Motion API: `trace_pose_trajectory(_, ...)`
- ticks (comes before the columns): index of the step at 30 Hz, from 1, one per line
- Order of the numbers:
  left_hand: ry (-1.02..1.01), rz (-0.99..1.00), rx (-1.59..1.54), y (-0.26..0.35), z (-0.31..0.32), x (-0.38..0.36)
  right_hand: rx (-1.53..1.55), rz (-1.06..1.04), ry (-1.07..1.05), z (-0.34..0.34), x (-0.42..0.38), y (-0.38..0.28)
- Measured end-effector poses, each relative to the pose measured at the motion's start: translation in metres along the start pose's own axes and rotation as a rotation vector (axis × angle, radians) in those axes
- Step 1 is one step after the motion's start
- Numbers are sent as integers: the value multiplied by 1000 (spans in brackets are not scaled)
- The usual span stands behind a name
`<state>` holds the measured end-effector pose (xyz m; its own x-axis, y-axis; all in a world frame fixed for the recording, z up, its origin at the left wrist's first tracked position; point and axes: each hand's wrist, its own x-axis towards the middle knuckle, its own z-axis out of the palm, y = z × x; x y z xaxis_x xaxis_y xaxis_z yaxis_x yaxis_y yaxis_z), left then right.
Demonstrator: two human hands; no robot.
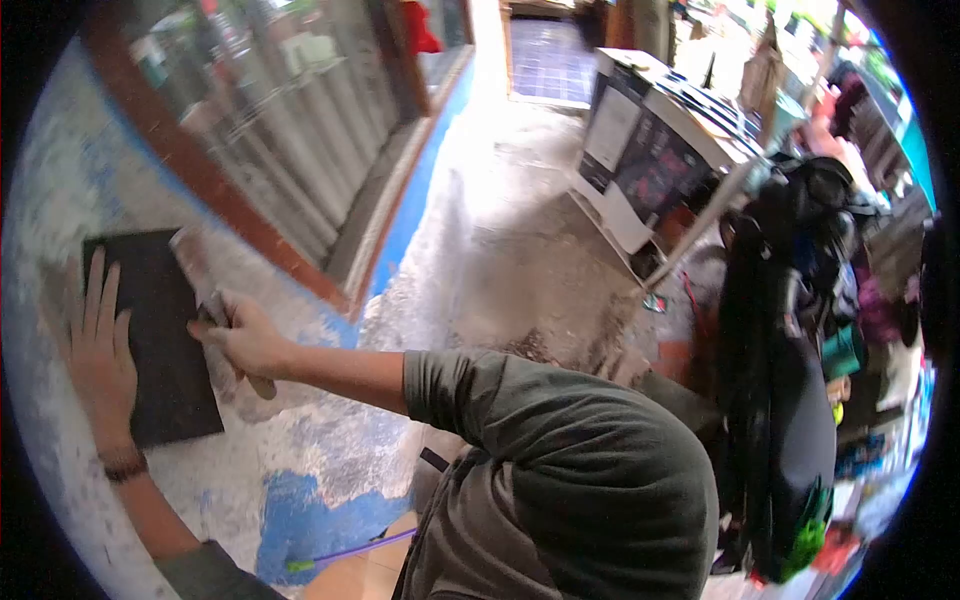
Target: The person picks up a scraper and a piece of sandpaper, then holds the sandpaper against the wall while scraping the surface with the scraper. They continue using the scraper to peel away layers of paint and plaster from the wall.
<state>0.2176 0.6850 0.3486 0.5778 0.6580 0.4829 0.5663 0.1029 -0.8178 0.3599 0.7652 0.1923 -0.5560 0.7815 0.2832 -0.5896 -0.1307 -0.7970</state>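
Observation:
My left hand point(101, 365) lies flat with fingers stretched over the left side of a black rectangular sheet point(165, 320), which rests against the patchy blue and white wall point(330, 455). A dark band circles that wrist. My right hand point(245, 338) is closed around the handle of a plastering trowel point(194, 258). The trowel's long, whitish-smeared blade runs alongside the sheet's right edge, and the handle's end pokes out below the hand. My right fingertips overlap the sheet's edge in this view.
A brown-framed window point(350, 285) with grey curtains sits above the wall. A worn concrete floor point(520, 260) stretches beyond. To the right stand a large printed box point(650, 140) and a black motorcycle seat point(785, 420). A purple strip point(350, 547) lies near my body.

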Motion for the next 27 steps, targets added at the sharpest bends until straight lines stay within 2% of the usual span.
trace_pose_trajectory(1, -22, -24, -61, 9, -1, 0, -35, -35, -35, -13, -6, -12)
trace_pose_trajectory(3, -24, -132, -80, 46, -4, -4, -127, -150, 52, -50, -14, -26)
trace_pose_trajectory(5, 52, -135, -223, 90, -9, 0, -207, -35, 183, -99, -24, -47)
trace_pose_trajectory(6, 89, -183, -411, 117, -9, -2, -217, 19, 241, -128, -34, -58)
trace_pose_trajectory(7, 124, -230, -599, 145, -5, -6, -331, -220, 303, -170, -32, -48)
trace_pose_trajectory(8, 138, -311, -720, 173, 3, -17, -313, -140, 376, -202, -48, -65)
trace_pose_trajectory(9, 146, -391, -843, 202, 11, -24, -307, -38, 542, -229, -69, -87)
trace_pose_trajectory(11, 99, -892, -1321, 270, 12, -16, -360, 15, 739, -302, -111, -121)
trace_pose_trajectory(12, 33, -976, -1326, 296, 20, -15, -375, 19, 919, -331, -130, -136)
trace_pose_trajectory(13, -31, -1062, -1326, 318, 27, -11, -275, -56, 993, -374, -152, -147)
trace_pose_trajectory(15, -54, -1087, -1367, 353, 29, 9, -341, -224, 1258, -460, -185, -175)
trace_pose_trajectory(16, -76, -1121, -1395, 369, 32, 20, -515, -528, 1282, -520, -196, -185)
trace_pose_trajectory(17, -73, -1133, -1389, 387, 40, 29, -383, -533, 1303, -543, -211, -213)
trace_pose_trajectory(18, -127, -1104, -1380, 403, 47, 34, -407, -364, 1560, -549, -211, -251)
trace_pose_trajectory(19, -173, -1061, -1374, 411, 55, 47, -150, -584, 1386, -581, -220, -271)
trace_pose_trajectory(20, -301, -1072, -1332, 418, 56, 66, -259, -639, 1537, -600, -215, -298)
trace_pose_trajectory(21, -302, -1066, -1325, 428, 61, 81, -296, -748, 1526, -652, -223, -316)
trace_pose_trajectory(22, -316, -1064, -1415, 439, 70, 97, -135, -764, 1604, -665, -219, -342)
trace_pose_trajectory(23, -329, -1059, -1511, 447, 78, 115, -127, -845, 1658, -697, -218, -361)
trace_pose_trajectory(24, -431, -965, -1509, 448, 78, 130, -65, -822, 1717, -710, -217, -381)
trace_pose_trajectory(25, -443, -967, -1505, 451, 74, 141, -50, -949, 1668, -775, -228, -394)
trace_pose_trajectory(27, -528, -955, -1628, 457, 75, 162, 43, -797, 1795, -762, -219, -431)
